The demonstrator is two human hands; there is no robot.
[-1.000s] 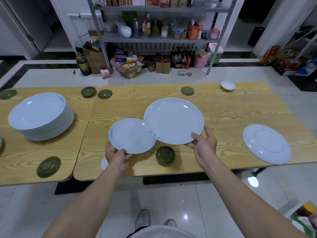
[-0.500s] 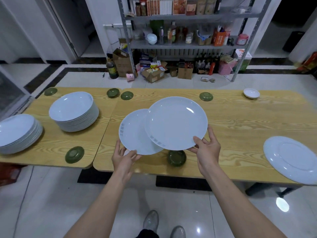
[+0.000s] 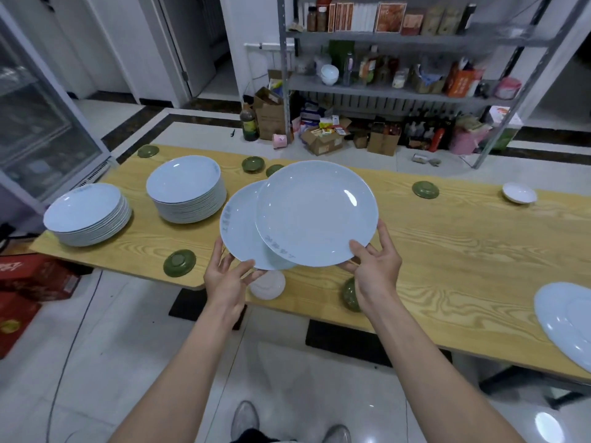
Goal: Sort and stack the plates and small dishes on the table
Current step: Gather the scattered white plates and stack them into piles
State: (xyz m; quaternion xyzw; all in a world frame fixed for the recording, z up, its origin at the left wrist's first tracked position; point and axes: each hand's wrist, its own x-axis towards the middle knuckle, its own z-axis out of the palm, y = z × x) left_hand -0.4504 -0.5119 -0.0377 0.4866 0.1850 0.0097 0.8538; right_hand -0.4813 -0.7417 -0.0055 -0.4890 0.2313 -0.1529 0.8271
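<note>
Head view: the two plates have risen and swung left since a moment ago, and the upper plate (image 3: 316,212) now covers more of the lower plate (image 3: 238,228). The right hand (image 3: 374,270) pinches the upper plate's near rim, thumb on top and fingers beneath. The left hand (image 3: 227,279) grips the lower plate's edge the same way. Both plates are round, shallow and glossy pale blue, held above the grained wooden worktop (image 3: 447,251) — a tall plate stack (image 3: 185,187) sits to the left.

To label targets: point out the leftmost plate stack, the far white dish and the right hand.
Leftmost plate stack (image 3: 83,206), head view, top plate's face.
Far white dish (image 3: 518,192), head view, its centre.
Right hand (image 3: 377,272), head view, back of hand.
</note>
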